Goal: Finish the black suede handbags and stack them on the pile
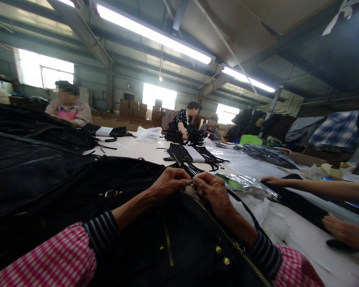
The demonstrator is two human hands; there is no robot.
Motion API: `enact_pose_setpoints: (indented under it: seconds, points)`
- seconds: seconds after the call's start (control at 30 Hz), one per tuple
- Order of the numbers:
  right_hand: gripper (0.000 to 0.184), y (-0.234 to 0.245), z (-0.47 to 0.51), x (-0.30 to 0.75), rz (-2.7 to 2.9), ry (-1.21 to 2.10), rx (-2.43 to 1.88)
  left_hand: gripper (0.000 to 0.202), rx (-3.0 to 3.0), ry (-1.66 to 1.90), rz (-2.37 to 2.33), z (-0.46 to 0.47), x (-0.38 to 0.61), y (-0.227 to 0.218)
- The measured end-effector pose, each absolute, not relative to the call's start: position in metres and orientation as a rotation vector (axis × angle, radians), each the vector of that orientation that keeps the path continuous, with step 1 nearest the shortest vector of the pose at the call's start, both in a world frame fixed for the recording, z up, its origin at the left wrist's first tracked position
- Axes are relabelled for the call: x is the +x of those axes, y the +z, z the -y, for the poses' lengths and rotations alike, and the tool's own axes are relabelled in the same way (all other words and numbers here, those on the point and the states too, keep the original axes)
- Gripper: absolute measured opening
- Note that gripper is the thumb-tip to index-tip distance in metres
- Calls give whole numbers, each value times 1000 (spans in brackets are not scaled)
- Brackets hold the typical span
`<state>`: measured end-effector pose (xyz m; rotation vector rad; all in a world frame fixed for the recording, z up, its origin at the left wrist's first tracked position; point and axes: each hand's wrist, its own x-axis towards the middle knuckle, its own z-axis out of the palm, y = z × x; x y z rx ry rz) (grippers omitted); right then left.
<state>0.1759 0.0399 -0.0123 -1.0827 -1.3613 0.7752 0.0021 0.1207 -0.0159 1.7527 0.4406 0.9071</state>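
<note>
A black jacket [143, 243] with brass zippers, snaps and buckles lies spread out in front of me. My left hand [170, 182] and my right hand [212, 191] meet at its upper edge, both with fingers closed in a pinch. Between the fingertips, near the top of the long brass zipper [224, 229], is a small metal fitting, too small to make out. My right hand is on the side where that zipper runs down. A brass buckle [111, 193] shows on black cloth left of my left forearm.
Black garments [32, 131] are piled at left. Beyond my hands lies a folded black garment with a white paper band [194, 153]. At right, a co-worker's hands [341, 229] rest on dark cloth beside clear plastic bags [251, 184]. Other people work around the white table [128, 145].
</note>
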Motion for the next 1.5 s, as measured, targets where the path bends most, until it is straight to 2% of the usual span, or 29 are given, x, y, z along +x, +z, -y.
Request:
enact_pose_setpoints:
  seconds: [1.13, 1.33, 1.5]
  points:
    - [31, -14, -40, 174, 1248, 876, -1099, 25, 1798, 886, -489, -109, 5, -15]
    - [30, -16, -41, 175, 1235, 862, -1083, 18, 1922, 952, -494, -110, 6, -16]
    - [29, -15, -40, 174, 1251, 810, -1089, 22, 1967, 1023, -577, -107, 7, -18]
